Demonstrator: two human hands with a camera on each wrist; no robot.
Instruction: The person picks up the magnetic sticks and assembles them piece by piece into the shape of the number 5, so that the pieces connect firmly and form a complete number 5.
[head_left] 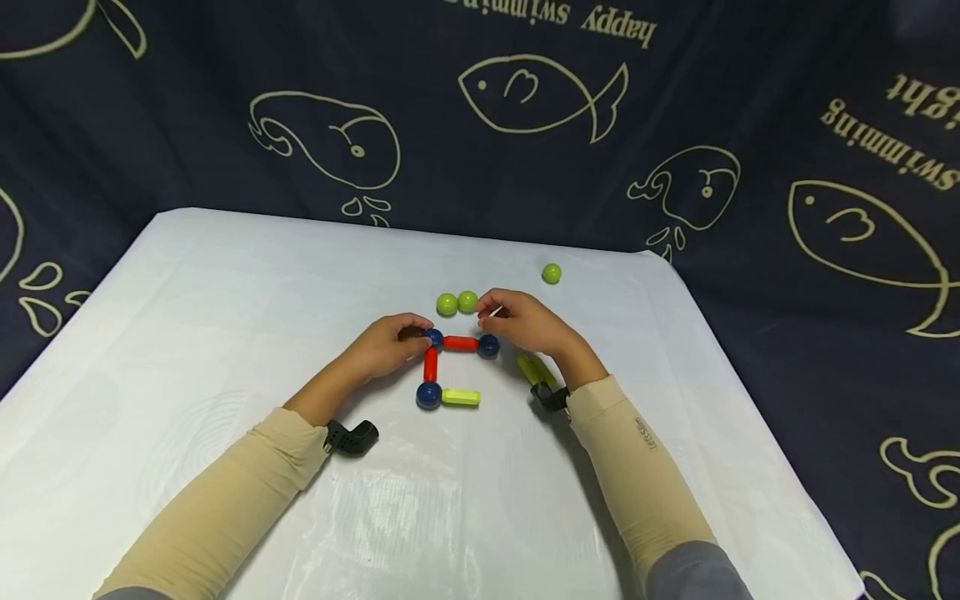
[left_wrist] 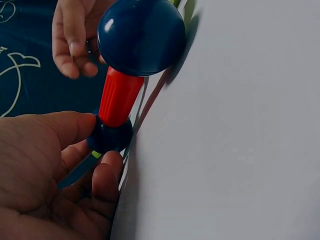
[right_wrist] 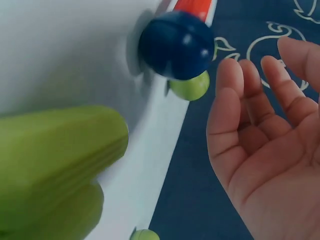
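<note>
On the white table, blue balls and red rods are joined into a corner shape. My left hand [head_left: 381,350] pinches the far-left blue ball [left_wrist: 109,139] between thumb and fingers. From that ball one red rod [head_left: 460,343] runs right to another blue ball [head_left: 488,346]. A second red rod [head_left: 431,365] runs toward me to the nearest blue ball [head_left: 429,395], from which a yellow-green rod [head_left: 461,397] points right. Just beyond the right blue ball, my right hand [head_left: 528,321] hovers with loosely bent fingers and nothing in them; the right wrist view shows its bare palm.
Two green balls [head_left: 457,302] sit side by side behind the shape. Another green ball [head_left: 552,273] lies farther back to the right. Loose yellow-green rods [right_wrist: 65,155] lie beneath my right wrist. A dark fish-patterned cloth [head_left: 435,167] hangs behind the table [head_left: 262,258].
</note>
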